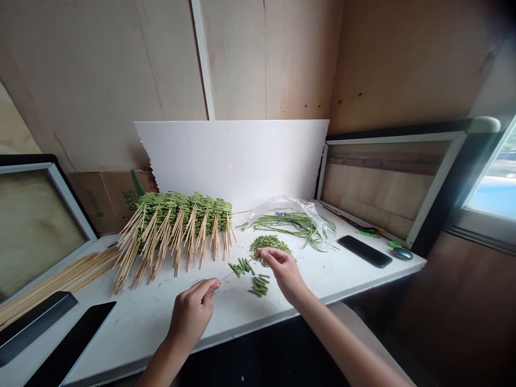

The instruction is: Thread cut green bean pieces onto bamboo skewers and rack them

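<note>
My left hand [192, 309] is closed in a pinch on the near end of a thin wooden skewer [226, 277]. A row of short green bean pieces [241, 267] lines up along that skewer, apparently threaded on it. At the far end, the thumb and forefinger of my right hand [284, 270] pinch together by the skewer's tip; what sits between them is too small to make out. Just behind the right fingertips is a heap of cut green bean pieces [272, 243]. A smaller group of pieces [260, 285] lies on the white table [226, 317] between my hands.
Stacked bean skewers [183, 215] stand at the back left, sticks toward me. Bare skewers [60, 277] lie farther left. Uncut long beans [288, 223] rest under a plastic bag [282, 203]. At right are a black phone [365, 251] and a mouse [402, 253].
</note>
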`<state>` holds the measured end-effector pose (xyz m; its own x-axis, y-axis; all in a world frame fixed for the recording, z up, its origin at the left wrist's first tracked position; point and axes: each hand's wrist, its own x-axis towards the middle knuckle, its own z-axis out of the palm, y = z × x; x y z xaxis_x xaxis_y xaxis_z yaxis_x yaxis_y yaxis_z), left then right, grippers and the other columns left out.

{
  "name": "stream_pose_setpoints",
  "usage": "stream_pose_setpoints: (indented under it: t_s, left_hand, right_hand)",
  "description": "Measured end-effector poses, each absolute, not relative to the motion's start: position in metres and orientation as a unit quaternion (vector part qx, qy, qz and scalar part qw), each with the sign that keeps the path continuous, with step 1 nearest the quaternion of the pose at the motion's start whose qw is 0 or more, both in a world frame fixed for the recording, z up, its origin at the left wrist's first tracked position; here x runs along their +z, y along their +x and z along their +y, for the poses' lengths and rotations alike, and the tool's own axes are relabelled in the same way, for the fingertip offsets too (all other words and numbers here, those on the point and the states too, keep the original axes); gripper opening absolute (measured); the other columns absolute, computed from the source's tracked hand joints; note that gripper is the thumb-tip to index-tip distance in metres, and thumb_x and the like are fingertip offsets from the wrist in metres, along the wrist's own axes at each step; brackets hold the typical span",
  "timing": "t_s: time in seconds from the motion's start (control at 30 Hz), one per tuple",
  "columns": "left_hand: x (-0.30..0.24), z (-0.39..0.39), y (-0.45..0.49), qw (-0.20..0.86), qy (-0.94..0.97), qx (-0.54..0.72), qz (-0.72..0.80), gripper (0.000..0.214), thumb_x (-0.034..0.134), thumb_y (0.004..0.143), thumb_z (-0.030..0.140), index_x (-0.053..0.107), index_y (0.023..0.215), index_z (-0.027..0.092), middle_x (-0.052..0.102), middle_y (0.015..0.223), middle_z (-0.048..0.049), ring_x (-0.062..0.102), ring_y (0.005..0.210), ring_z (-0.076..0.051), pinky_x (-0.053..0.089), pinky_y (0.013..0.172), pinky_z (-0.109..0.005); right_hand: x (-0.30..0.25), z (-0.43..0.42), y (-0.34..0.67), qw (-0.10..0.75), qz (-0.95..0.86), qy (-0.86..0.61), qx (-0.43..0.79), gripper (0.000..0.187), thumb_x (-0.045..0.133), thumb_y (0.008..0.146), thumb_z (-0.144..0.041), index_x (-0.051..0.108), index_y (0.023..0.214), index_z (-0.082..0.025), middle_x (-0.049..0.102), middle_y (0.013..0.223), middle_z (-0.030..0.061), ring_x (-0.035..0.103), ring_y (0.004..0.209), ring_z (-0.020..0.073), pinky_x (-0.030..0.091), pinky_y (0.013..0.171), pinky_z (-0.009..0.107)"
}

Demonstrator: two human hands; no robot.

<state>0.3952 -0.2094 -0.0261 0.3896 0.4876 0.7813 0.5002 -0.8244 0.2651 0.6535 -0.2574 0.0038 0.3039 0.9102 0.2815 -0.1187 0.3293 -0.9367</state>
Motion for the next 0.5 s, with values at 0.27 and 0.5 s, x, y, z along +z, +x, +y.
stream_pose_setpoints:
  t_s: [0.27,0.5]
  left_hand:
    - [-0.020,-0.202,0.384,0.059,-0.833,-0.460,-0.303,0.024,0.051,0.097,0.015,0.074,0.094,0.019,0.082,0.090,-0.0055,0.079,0.077,-0.021,0.059,0.064,-0.025]
    - [-0.008,-0.199,0.372,0.105,-0.844,-0.445,-0.280,0.027,0.048,0.095,0.010,0.073,0.091,0.020,0.081,0.086,-0.0036,0.078,0.071,-0.019,0.057,0.060,-0.023]
  right_hand:
    - [-0.002,-0.260,0.642,0.682,-0.439,-0.450,0.374,0.026,0.078,0.083,-0.048,0.082,0.088,-0.023,0.080,0.097,0.0082,0.067,0.097,0.0265,0.048,0.088,0.038]
    - [-0.008,-0.263,0.626,0.693,-0.423,-0.415,0.410,0.029,0.075,0.085,-0.050,0.082,0.089,-0.023,0.080,0.103,0.0087,0.067,0.118,0.0316,0.047,0.104,0.045]
